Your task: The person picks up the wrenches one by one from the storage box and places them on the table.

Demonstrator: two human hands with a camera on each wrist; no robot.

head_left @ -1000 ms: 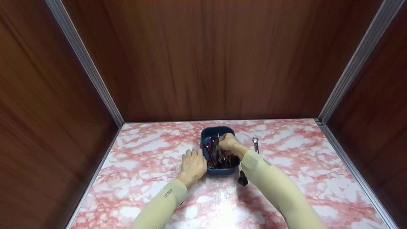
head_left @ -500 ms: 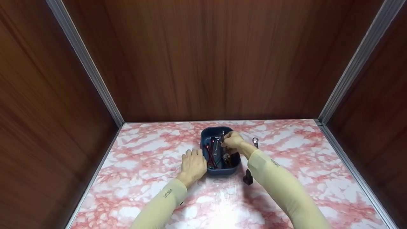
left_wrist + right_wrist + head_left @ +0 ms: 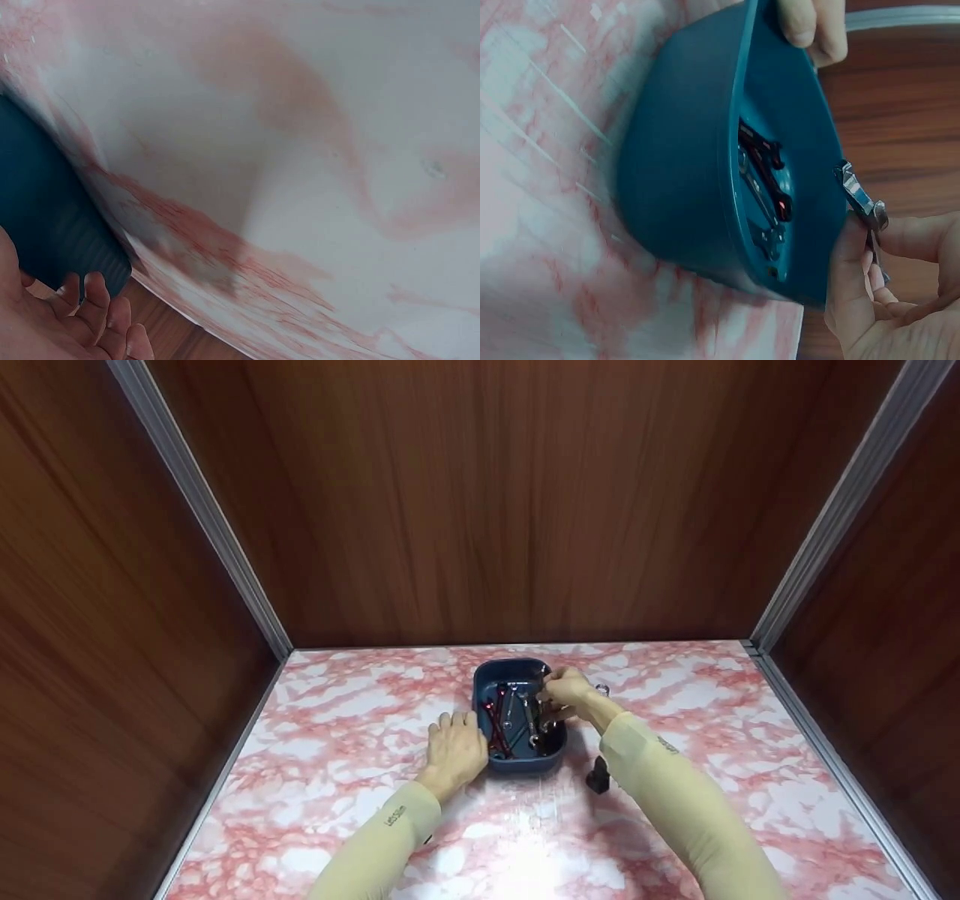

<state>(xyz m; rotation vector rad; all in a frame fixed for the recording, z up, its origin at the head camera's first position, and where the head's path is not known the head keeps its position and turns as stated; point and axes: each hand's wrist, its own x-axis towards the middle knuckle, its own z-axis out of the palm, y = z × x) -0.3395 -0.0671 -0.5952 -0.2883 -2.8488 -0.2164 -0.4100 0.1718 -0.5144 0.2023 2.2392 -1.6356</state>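
A dark blue bin [image 3: 523, 766] on the marbled table holds several wrenches. Red wrenches [image 3: 496, 727] lie toward its left side, and a silver wrench [image 3: 531, 720] leans near the right. My left hand [image 3: 457, 746] holds the bin's left rim, thumb over the edge; in the left wrist view its fingers [image 3: 94, 307] curl by the outer wall. Over the right rim, my right hand [image 3: 568, 690] pinches a metal wrench [image 3: 861, 199] between thumb and fingers. How many pieces it holds is hard to tell.
Beyond the right forearm, a silver ring-shaped tool head [image 3: 602, 688] shows on the table [image 3: 337, 720], the rest hidden by the arm. Brown wood-grain panels [image 3: 480, 510] with metal corner rails rise at the back and both sides. A black piece [image 3: 598, 776] sits at the right wrist.
My right hand has moved right, from the bin's middle to its right rim. Wrenches once bunched under it now lie more spread apart. The left hand stays put.
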